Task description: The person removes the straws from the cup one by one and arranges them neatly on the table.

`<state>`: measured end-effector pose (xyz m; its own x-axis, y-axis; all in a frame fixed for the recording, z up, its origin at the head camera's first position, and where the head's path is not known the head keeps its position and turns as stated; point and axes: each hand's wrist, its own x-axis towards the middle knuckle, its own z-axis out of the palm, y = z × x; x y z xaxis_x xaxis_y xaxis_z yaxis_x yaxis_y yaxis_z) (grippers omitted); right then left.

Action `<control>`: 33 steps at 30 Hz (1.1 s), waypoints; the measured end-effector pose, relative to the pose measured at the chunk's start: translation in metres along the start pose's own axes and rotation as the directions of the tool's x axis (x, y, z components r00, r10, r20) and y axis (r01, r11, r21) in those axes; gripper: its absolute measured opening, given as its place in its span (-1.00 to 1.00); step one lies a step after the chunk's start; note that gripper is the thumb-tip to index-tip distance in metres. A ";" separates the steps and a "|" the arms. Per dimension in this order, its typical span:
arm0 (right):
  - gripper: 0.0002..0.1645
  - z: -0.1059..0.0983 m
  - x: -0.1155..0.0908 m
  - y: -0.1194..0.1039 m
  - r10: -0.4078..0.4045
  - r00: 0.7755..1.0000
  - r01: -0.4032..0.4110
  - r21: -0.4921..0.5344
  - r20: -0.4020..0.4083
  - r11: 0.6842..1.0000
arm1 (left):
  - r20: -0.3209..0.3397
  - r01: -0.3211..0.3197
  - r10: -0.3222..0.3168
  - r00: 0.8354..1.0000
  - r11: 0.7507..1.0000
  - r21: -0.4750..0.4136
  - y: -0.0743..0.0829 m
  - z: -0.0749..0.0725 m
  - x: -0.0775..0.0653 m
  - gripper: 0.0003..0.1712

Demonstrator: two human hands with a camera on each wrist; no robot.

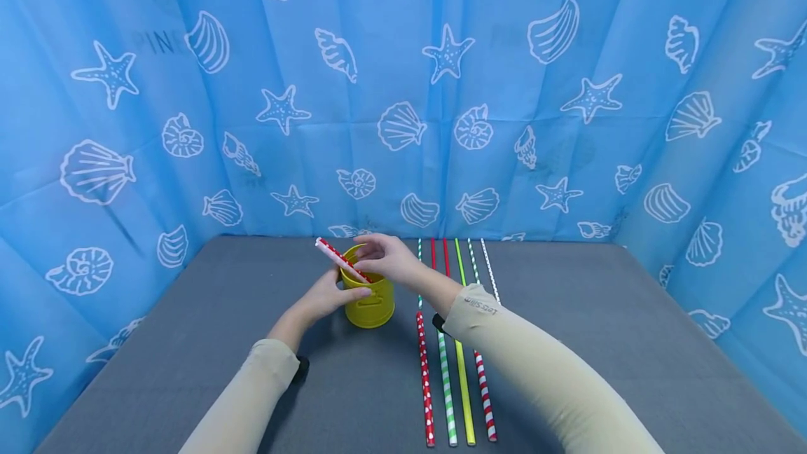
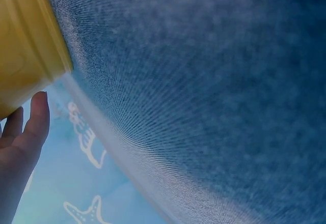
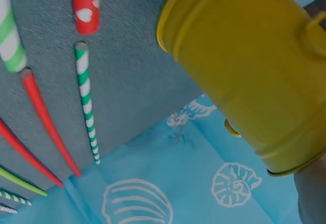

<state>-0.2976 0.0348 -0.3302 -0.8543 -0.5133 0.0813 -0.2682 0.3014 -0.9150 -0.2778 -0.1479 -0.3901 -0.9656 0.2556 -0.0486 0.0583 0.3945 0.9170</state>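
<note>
A yellow bucket (image 1: 369, 311) with a small side handle stands on the grey table. My left hand (image 1: 324, 294) grips its left side, thumb across the front; in the left wrist view its fingers (image 2: 38, 119) lie by the bucket's wall. Paper straws (image 1: 341, 260), red with white marks and whitish, lean out over the rim to the left. My right hand (image 1: 389, 259) is over the bucket's opening, thumb and fingers apart, with nothing visible between them. The right wrist view shows mostly the bucket (image 3: 244, 66); the right fingertips are largely hidden there.
Right of the bucket, straws lie lengthwise in two rows. Nearer ones include a red heart-patterned straw (image 1: 425, 384), a green-striped one (image 1: 447, 391), a yellow one (image 1: 465, 391) and a red-striped one (image 1: 485, 398). Thinner straws lie behind, partly under the right arm. A blue shell-print curtain (image 1: 403, 181) surrounds the table.
</note>
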 end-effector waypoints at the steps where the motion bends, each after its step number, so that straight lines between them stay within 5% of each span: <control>1: -0.46 0.001 0.002 -0.001 0.004 1.000 -0.004 -0.024 0.003 1.000 | 0.001 0.000 0.000 1.000 1.000 0.001 0.000 0.000 0.000 0.03; 9: -0.53 0.009 0.013 -0.006 0.047 0.999 -0.046 -0.162 0.001 0.986 | 0.011 -0.010 0.009 1.000 1.000 0.010 -0.001 -0.002 -0.002 0.04; 25: -0.65 0.019 0.015 0.002 0.009 1.000 -0.016 -0.353 -0.022 0.936 | 0.020 0.005 -0.005 1.000 1.000 0.014 0.001 0.000 -0.002 0.02; 33: -0.75 0.016 0.012 0.004 -0.032 0.999 0.023 -0.282 -0.028 0.959 | 0.025 -0.025 0.025 0.999 1.000 -0.019 0.000 0.000 -0.001 0.06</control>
<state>-0.3015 0.0171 -0.3389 -0.8575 -0.4997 0.1221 -0.4023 0.5036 -0.7645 -0.2767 -0.1483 -0.3897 -0.9570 0.2878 -0.0353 0.0774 0.3708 0.9255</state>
